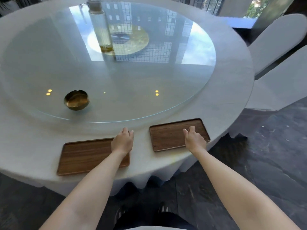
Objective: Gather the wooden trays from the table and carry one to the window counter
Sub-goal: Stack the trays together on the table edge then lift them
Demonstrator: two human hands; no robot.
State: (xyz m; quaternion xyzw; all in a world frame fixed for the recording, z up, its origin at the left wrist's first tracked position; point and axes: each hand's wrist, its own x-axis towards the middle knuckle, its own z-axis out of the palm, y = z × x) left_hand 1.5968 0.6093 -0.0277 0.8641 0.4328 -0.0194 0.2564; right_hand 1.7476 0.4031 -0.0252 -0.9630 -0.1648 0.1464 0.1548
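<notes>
Two flat wooden trays lie on the near edge of the round table [41,135], which has a white cloth. The left tray [86,156] sits in front of me; my left hand [123,141] hovers over its far right corner, fingers loosely apart and holding nothing. The right tray [167,136] lies close to the table's right edge. Above its right half is my right hand [193,138], fingers spread and thumb out, gripping nothing. Whether either hand touches its tray is unclear.
A glass turntable [149,77] covers the table's middle. On it stand a brass bowl [76,100] at the near left and a tall glass bottle [101,27] at the back. White-covered chairs [279,52] stand at the right. The floor [265,163] is dark stone.
</notes>
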